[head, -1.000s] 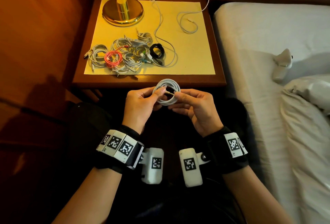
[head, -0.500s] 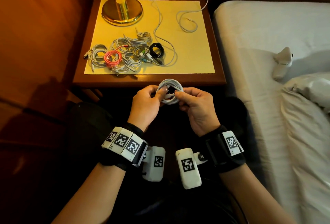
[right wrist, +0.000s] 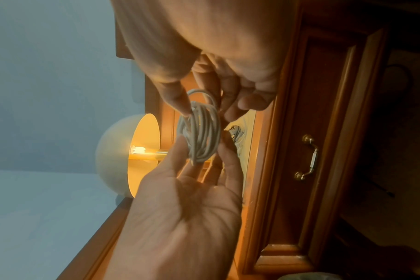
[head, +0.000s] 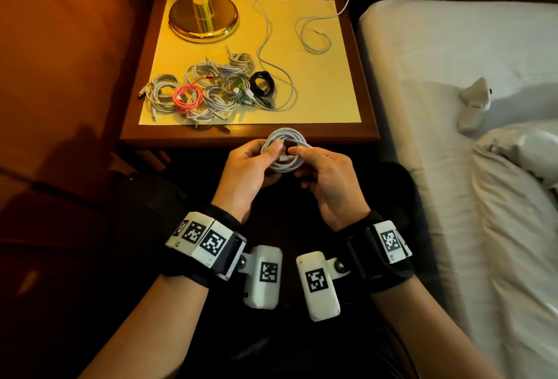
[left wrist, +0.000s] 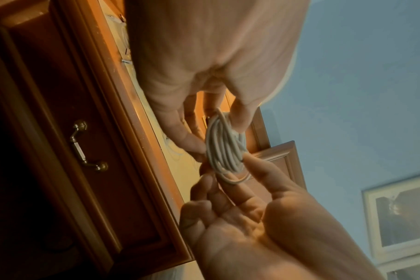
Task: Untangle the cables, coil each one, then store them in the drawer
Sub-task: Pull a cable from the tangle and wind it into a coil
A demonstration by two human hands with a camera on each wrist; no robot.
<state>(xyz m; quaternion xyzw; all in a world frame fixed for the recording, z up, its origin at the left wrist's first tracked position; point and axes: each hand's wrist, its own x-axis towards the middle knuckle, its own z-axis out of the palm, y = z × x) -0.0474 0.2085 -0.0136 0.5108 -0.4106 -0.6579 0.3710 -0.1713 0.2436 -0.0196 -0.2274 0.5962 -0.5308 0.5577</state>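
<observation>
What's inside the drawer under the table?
Nobody can tell. The drawer is closed, so only its wooden front and brass handle show. Whatever is inside is covered. Both hands hold a white cable coil in front of it.

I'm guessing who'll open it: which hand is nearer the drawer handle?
Left, as far as the views show. The left hand holds the white coil nearer the side where the drawer handle shows; the right hand grips the coil's bed side.
</observation>
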